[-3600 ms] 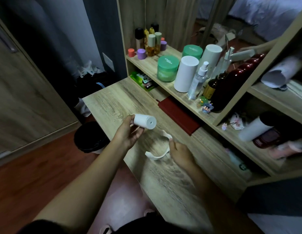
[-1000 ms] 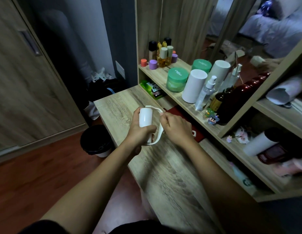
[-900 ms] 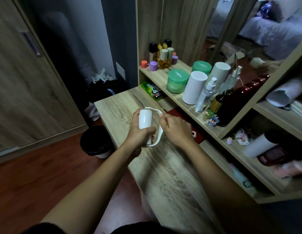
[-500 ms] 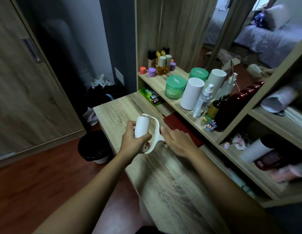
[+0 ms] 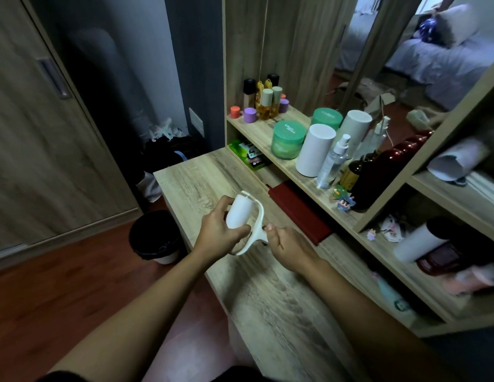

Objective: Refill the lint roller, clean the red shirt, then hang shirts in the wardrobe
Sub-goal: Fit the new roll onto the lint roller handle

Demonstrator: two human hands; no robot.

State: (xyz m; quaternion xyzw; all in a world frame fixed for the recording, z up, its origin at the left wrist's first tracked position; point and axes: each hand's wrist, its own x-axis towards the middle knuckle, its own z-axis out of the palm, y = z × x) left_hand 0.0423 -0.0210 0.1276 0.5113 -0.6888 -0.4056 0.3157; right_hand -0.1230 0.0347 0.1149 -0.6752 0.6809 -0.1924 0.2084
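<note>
Above the wooden desk [image 5: 267,299] I hold a white lint roller. My left hand [image 5: 216,234] wraps around the white roll [image 5: 239,212], which sits inside the curved white frame [image 5: 257,224]. My right hand [image 5: 288,242] grips the frame's handle end, which is hidden in my fist. The roller is tilted, its top end pointing away from me. No red shirt is in view. A wooden sliding wardrobe door [image 5: 41,139] with a metal handle stands at the left.
A black bin [image 5: 154,237] stands on the floor left of the desk. A dark red book [image 5: 298,210] lies under the shelf. The shelf holds a white cylinder [image 5: 313,150], a green jar [image 5: 287,139], a spray bottle [image 5: 332,161] and small bottles [image 5: 263,103].
3.6 s ago the roll was in my left hand and the frame lay apart under my right. Now the roll sits in the frame, and both hands have lowered slightly toward the desk.
</note>
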